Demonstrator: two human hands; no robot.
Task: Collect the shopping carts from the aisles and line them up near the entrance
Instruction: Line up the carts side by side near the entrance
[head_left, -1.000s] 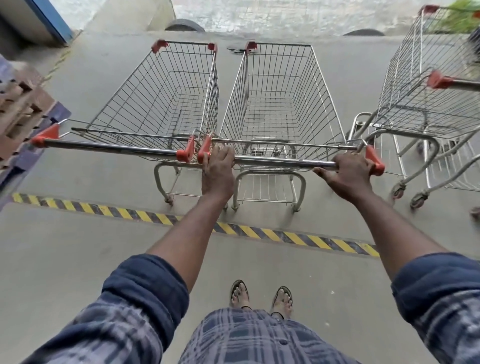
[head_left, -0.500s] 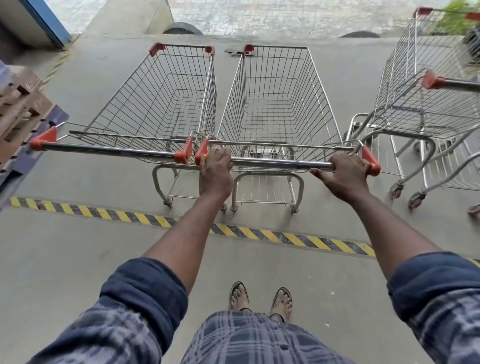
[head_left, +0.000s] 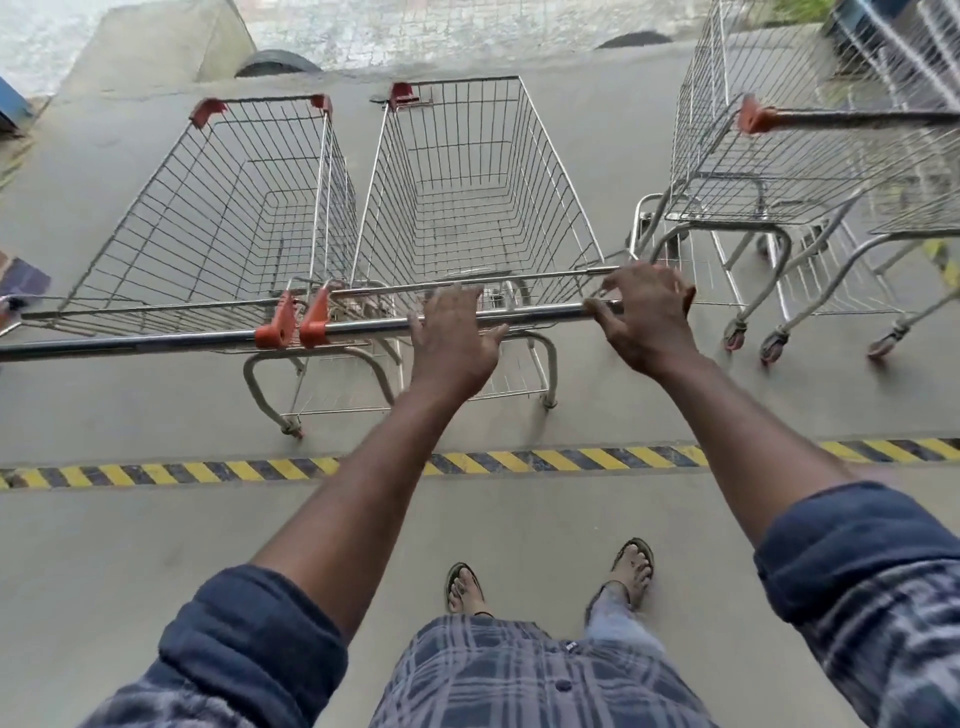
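As both hands reach forward with fingers spread and straight, neither grips anything: the left hand (head_left: 452, 338) lies across the steel handle (head_left: 540, 313) and the right hand (head_left: 647, 317) is at that bar's right end, though I cannot tell whether the palms press on it. Just beyond the fingers stands the cart (head_left: 467, 208), parked beside a second cart (head_left: 223, 218) left of the left hand, their red end caps meeting. Those two look lined up. Right of the right hand, more carts (head_left: 753, 171) stand askew and apart, probably awaiting alignment; any remaining in the aisles are out of sight.
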